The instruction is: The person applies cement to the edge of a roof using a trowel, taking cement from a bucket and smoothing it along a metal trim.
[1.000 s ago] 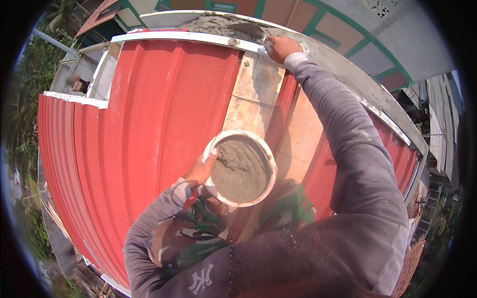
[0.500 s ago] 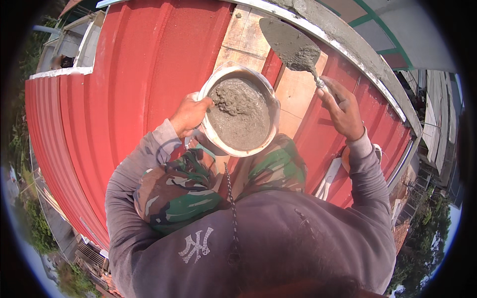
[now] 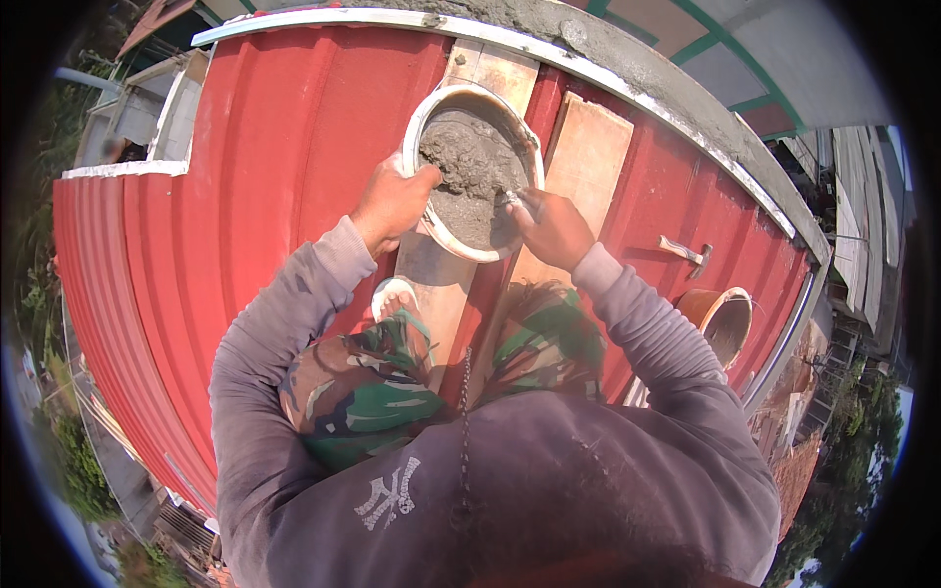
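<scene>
My left hand grips the rim of a round white bucket filled with wet grey mortar. Closed on the trowel's handle, my right hand is at the bucket's right side; the trowel's blade is sunk in the mortar, out of sight. Beneath the bucket, light wooden boards lie on the red ribbed roofing sheet, and my feet and camouflage trousers show below it.
A hammer and a second bucket lie to the right. A white edging strip and mortared ledge curve along the roof's far edge. At upper left is a white-rimmed opening with a dark blurred shape. Buildings and trees lie beyond the edges.
My right hand brought the trowel back from the far ledge, held it raised with mortar on it, then lowered it into the bucket. The bucket now appears higher in the view.
</scene>
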`<act>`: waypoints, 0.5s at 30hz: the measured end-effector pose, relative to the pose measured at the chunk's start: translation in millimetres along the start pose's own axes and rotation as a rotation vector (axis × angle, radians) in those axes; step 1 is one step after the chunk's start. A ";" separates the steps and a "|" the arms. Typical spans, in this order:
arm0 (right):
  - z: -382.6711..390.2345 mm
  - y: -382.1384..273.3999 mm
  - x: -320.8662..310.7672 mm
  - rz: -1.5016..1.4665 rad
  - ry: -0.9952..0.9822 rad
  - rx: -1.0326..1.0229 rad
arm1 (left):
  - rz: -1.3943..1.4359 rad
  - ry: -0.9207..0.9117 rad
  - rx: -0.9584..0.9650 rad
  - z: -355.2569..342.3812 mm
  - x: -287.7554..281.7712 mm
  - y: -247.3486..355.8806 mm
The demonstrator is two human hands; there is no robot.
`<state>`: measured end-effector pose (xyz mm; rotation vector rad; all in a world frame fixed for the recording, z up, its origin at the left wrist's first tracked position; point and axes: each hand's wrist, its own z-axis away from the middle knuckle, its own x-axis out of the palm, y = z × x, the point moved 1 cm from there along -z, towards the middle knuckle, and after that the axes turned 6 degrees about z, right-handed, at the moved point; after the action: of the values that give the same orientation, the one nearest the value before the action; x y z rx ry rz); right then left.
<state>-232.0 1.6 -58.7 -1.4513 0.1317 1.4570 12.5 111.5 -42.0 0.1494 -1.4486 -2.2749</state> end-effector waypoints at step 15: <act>-16.3 18.7 -108.4 -0.649 -0.539 0.255 | 0.430 0.000 -0.238 -7.1 -42.9 -0.5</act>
<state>-262.0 -78.7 12.1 -0.7483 -0.4373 1.1773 53.2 123.5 -51.7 -0.2146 -1.0716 -2.0615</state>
